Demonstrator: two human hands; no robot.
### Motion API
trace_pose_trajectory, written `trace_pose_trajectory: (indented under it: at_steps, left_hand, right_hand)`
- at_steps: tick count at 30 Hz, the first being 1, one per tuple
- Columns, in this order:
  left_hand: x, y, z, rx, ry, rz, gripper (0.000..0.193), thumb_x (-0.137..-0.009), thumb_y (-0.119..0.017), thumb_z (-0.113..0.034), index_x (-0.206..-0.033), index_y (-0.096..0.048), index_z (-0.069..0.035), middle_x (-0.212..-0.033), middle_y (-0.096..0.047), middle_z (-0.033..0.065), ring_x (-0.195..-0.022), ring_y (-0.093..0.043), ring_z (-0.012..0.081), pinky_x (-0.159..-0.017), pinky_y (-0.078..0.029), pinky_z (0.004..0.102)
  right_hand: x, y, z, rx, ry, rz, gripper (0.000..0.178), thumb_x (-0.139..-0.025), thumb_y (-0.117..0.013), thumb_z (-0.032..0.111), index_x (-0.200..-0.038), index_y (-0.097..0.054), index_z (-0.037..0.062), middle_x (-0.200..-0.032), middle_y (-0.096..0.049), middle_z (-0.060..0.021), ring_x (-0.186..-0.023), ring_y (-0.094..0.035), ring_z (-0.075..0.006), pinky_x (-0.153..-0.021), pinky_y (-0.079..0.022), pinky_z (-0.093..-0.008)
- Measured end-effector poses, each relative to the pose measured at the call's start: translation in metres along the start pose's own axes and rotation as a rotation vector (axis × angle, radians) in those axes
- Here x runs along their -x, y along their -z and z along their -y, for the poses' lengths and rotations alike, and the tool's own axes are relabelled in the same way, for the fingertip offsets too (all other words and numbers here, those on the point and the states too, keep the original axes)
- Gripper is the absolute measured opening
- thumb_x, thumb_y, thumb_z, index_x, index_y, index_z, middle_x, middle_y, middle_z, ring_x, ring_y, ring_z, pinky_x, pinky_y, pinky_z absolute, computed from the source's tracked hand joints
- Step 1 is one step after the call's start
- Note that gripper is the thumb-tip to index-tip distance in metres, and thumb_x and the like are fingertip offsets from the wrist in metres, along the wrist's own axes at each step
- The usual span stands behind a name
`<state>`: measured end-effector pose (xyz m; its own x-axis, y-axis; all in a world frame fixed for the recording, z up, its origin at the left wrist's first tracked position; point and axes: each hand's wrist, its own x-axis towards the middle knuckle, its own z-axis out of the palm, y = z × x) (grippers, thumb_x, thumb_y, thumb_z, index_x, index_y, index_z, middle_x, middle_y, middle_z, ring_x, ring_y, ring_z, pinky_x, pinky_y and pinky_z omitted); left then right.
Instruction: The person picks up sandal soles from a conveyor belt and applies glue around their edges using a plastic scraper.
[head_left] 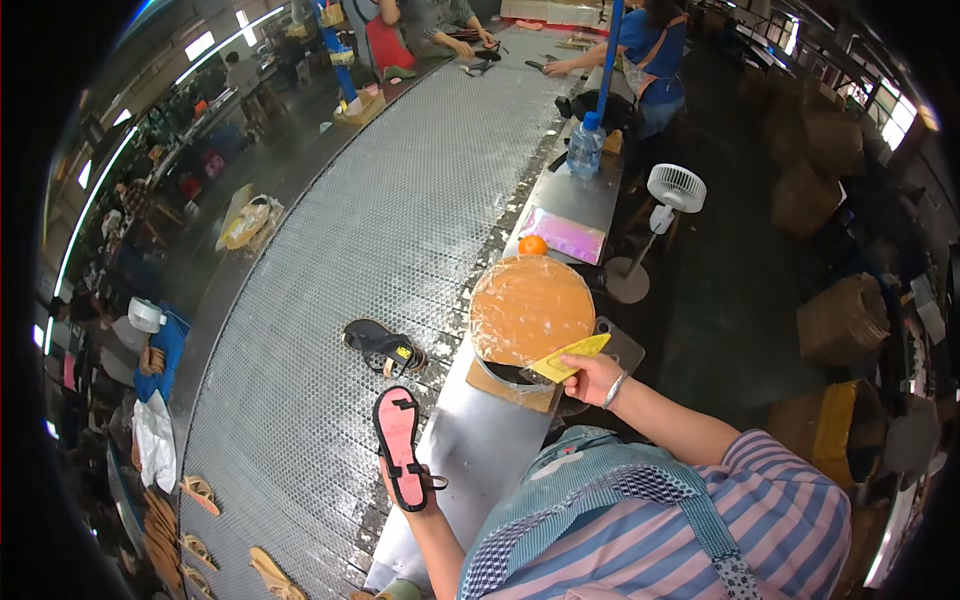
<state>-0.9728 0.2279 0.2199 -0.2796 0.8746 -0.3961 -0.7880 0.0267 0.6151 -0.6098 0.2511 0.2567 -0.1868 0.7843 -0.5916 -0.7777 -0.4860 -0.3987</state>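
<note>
My left hand [424, 512] grips a sandal piece [400, 440] from beneath. Its pink face is turned up, and black strap ends lie folded over it. In my right hand [594, 380] is a yellow flat scraper [568, 356], pinched at one end. The scraper lies over the near right rim of a round container [532, 308] whose tan top is smeared with whitish residue. A dark gap shows along the container's near edge. Just left of it, a black sandal [384, 344] with straps rests on the mesh conveyor [330, 260].
An orange fruit [532, 245], a pink packet [562, 235] and a water bottle [586, 145] stand along the metal ledge [470, 450]. Right of it is a white fan [676, 190]. Several tan sandals [272, 574] lie at the lower left. Other people work at the conveyor's far end.
</note>
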Motion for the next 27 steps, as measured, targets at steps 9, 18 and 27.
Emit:
trace_pose_trajectory:
  at_steps: [9, 18, 27]
  left_hand:
    - [-0.004, -0.026, -0.005, -0.112, -0.024, 0.071, 0.025, -0.092, -0.042, -0.029, -0.091, -0.053, -0.006, -0.073, -0.057, 0.0035, -0.053, -0.052, 0.0124, -0.043, -0.041, 0.0251]
    - [0.010, -0.034, 0.003, -0.176, 0.001, -0.063, 0.032, -0.093, -0.042, -0.028, -0.101, -0.055, 0.000, -0.082, -0.062, 0.0061, -0.060, -0.057, 0.0124, -0.048, -0.041, 0.0242]
    - [0.004, -0.056, 0.009, -0.168, -0.018, -0.132, 0.027, -0.094, -0.041, -0.026, -0.093, -0.054, -0.002, -0.075, -0.059, 0.0041, -0.056, -0.055, 0.0117, -0.046, -0.041, 0.0232]
  right_hand:
    - [0.002, -0.023, 0.023, 0.929, 0.514, -0.018, 0.018, -0.082, -0.061, 0.009, -0.099, -0.061, 0.0030, -0.077, -0.063, -0.0051, -0.055, -0.057, -0.0126, -0.050, -0.047, -0.0236]
    - [-0.037, -0.018, -0.003, 1.695, 0.975, 0.212, 0.019, -0.078, -0.063, 0.014, -0.097, -0.063, 0.0103, -0.089, -0.063, -0.0080, -0.081, -0.060, -0.0263, -0.070, -0.049, -0.0319]
    - [-0.062, -0.003, -0.012, 1.417, 0.658, -0.002, 0.020, -0.079, -0.061, 0.018, -0.095, -0.064, 0.0073, -0.082, -0.065, -0.0104, -0.074, -0.063, -0.0248, -0.069, -0.049, -0.0313]
